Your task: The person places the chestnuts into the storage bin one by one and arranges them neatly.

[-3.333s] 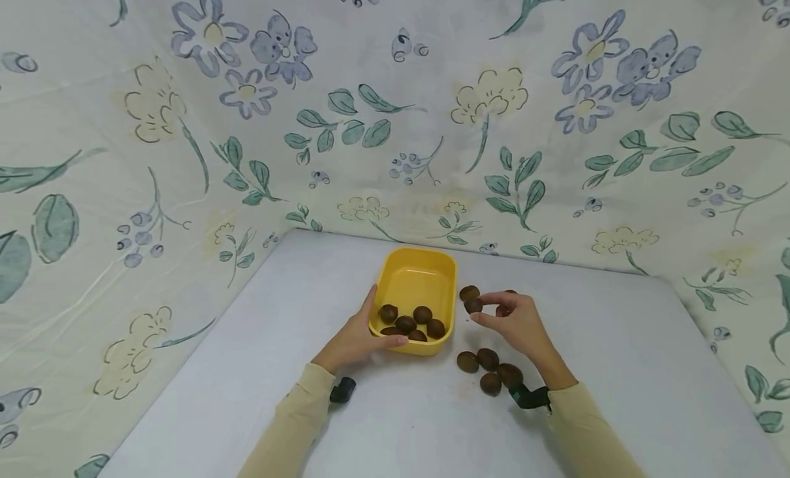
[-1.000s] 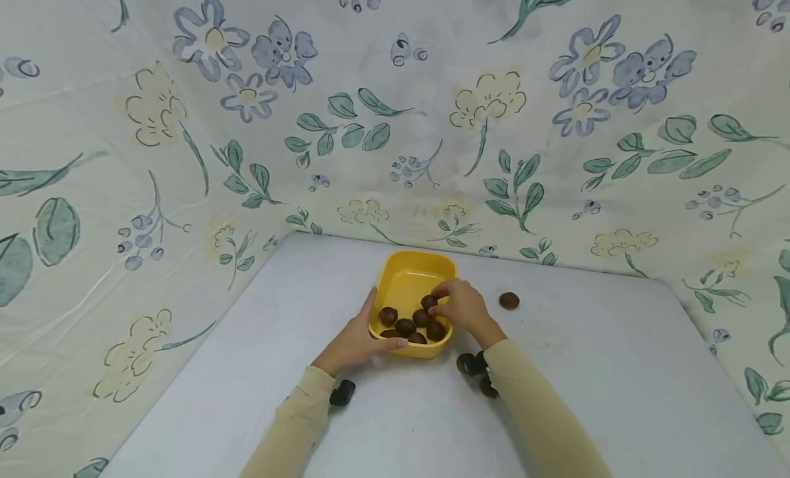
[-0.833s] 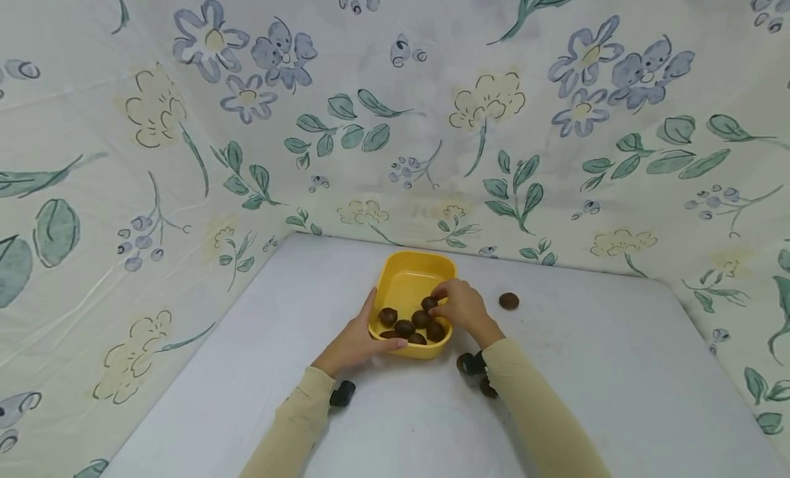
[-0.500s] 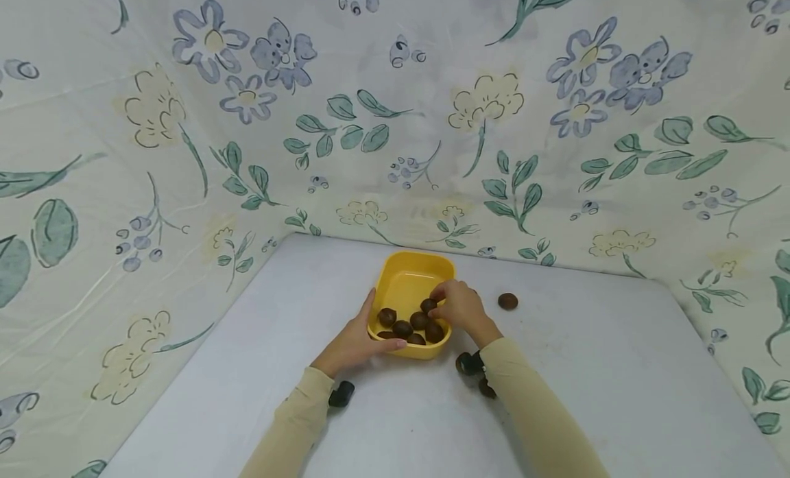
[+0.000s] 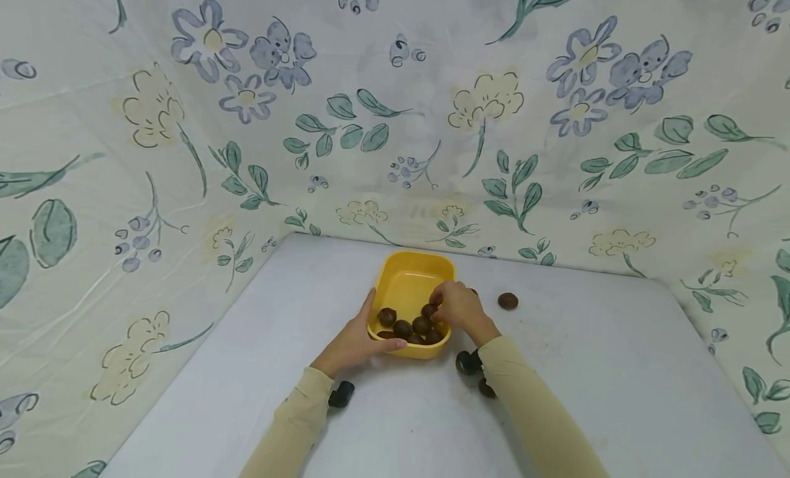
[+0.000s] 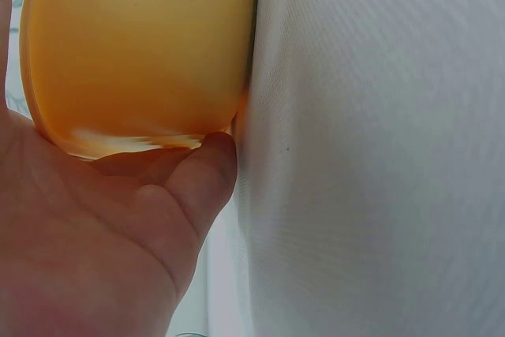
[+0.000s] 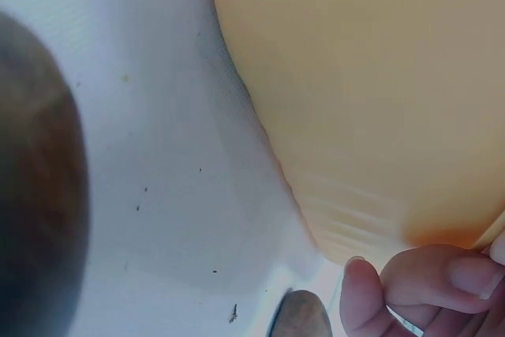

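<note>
A yellow plastic box [image 5: 412, 286] stands on the white table, several brown chestnuts [image 5: 402, 328] gathered at its near end. My left hand [image 5: 354, 337] grips the near left corner of the box, fingers along the side and thumb across the front. The left wrist view shows that thumb [image 6: 201, 187] against the yellow wall. Over the right rim reaches my right hand [image 5: 459, 306], its fingertips on one chestnut [image 5: 429, 311] low among the others. In the right wrist view the fingers [image 7: 430, 274] bend over the rim; what they hold is hidden there.
To the right of the box lies a single chestnut [image 5: 508, 300], and another peeks out behind the right hand. More chestnuts [image 5: 486, 387] sit nearer, partly covered by the right sleeve and its black wrist camera. Floral cloth [image 5: 395, 142] walls the table's back and sides.
From the table right of the box, my right hand has brought a chestnut over the rim. In the last half second it sinks slightly toward the other chestnuts. The left hand keeps its hold.
</note>
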A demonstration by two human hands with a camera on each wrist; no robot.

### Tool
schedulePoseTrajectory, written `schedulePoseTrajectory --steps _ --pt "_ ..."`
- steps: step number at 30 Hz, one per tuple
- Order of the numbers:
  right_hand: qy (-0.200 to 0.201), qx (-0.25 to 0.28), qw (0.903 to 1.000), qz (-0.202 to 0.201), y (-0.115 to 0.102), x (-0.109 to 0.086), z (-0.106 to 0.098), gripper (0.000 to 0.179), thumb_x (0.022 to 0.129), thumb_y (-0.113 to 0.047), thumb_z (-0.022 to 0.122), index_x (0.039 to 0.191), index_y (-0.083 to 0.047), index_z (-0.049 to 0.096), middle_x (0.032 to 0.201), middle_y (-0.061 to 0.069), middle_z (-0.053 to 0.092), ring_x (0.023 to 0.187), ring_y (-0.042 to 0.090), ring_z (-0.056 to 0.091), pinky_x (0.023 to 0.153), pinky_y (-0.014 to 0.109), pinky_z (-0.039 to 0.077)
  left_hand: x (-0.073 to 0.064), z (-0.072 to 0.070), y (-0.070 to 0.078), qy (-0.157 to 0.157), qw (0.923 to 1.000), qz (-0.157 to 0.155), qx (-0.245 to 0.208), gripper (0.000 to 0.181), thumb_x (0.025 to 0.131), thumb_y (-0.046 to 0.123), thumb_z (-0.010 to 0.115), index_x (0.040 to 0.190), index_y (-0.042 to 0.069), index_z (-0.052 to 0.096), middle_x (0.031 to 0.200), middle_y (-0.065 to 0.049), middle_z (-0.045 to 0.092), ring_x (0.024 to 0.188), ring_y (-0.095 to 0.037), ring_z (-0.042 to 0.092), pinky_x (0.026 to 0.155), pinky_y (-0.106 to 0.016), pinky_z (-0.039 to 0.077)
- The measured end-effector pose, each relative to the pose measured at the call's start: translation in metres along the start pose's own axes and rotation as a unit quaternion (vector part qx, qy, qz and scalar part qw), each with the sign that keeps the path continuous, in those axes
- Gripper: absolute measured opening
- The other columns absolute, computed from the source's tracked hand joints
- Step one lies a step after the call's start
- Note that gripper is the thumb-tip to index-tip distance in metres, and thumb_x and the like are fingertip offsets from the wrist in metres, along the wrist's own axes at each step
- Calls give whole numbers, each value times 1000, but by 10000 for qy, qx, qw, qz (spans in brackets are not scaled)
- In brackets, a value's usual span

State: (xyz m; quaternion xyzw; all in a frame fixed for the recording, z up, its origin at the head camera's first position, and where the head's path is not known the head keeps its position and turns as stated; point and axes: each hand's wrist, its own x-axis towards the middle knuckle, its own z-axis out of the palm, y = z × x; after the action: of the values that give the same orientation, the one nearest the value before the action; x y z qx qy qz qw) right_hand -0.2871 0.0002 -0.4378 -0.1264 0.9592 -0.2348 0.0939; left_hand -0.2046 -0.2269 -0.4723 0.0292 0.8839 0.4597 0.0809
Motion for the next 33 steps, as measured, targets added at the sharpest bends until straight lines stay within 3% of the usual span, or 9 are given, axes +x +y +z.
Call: schedulePoseTrajectory --steps 9,14,20,24,27,29,33 --pt "-72 -126 9999 38 -1 2 1 31 84 -16 86 113 -11 77 113 5 76 100 21 69 96 40 60 -2 0 0 19 9999 -18 -98 133 75 55 88 168 27 -3 174 -10 19 159 -37 27 126 -64 26" --pt "49 90 9999 -98 3 0 1 32 87 -21 84 116 -10 76 117 5 77 108 24 71 99 44 59 -3 0 0 37 9999 -21 -112 133 75 56 88 168 26 -2 174 -9 19 159 -37 27 126 -64 27" --pt "626 421 9968 -253 10 -9 -4 37 94 -32 77 124 -11 74 126 7 75 117 28 68 102 46 58 -2 0 1 -19 9999 1 -102 132 76 58 86 168 25 -3 174 -11 19 159 -38 27 125 -64 27" --pt "1047 757 9912 -300 18 -16 -16 37 96 -32 74 125 -9 73 128 10 73 112 29 70 95 44 61 -2 -1 2 -1 10000 56 -75 133 76 57 87 168 24 -3 174 -12 20 158 -38 28 126 -64 27" --pt "1379 1164 9830 -330 29 -21 -27 35 97 -29 74 124 -7 73 124 11 75 109 31 71 93 45 62 -3 -1 2 8 9999 81 -68 133 76 57 87 168 24 -3 174 -12 21 158 -38 28 126 -63 27" --pt "1591 1443 9760 -356 37 -26 -34 34 97 -27 73 124 -6 73 121 13 75 115 33 69 99 49 59 -3 -1 1 8 9999 76 -69 133 76 57 87 168 24 -3 174 -12 21 159 -38 27 126 -63 27" --pt "2018 1670 9643 -390 56 -36 -46 32 97 -25 72 121 -5 74 115 16 76 117 36 65 102 51 55 -3 -1 0 7 10000 32 -27 133 75 58 87 168 25 -4 174 -13 20 159 -38 27 126 -63 27"
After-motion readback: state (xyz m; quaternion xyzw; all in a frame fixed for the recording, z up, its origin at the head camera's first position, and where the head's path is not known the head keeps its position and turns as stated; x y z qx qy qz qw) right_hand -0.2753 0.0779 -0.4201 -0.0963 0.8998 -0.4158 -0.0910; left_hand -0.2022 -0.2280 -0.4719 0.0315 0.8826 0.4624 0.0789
